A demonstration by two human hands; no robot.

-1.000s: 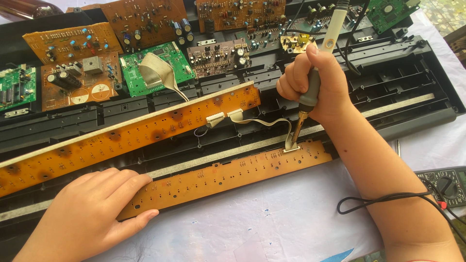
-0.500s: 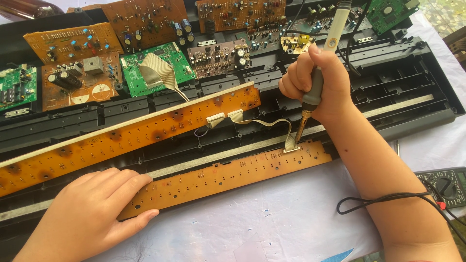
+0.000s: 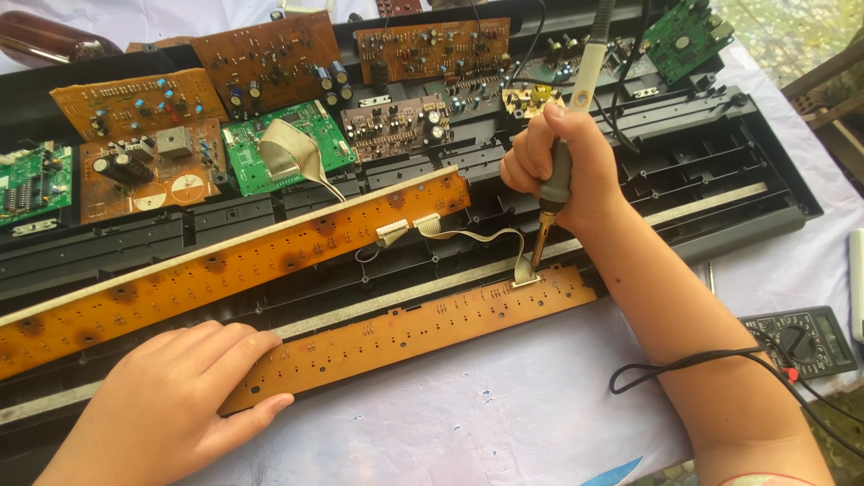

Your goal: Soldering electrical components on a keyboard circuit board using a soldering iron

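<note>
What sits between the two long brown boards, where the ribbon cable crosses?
In the head view, a pale grey strip on the black chassis runs between them; the ribbon cable arches over it.

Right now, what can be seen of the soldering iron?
The soldering iron has a cream upper handle, a grey grip and a brownish metal tip. The right hand grips it in a fist, nearly upright, tip down. The tip meets the right end of the long brown board, where a grey ribbon cable joins it. The iron's top leaves the frame.

Soldering iron (image 3: 560, 171) upright – tip seemingly touching long brown circuit strip (image 3: 414, 328)
</note>
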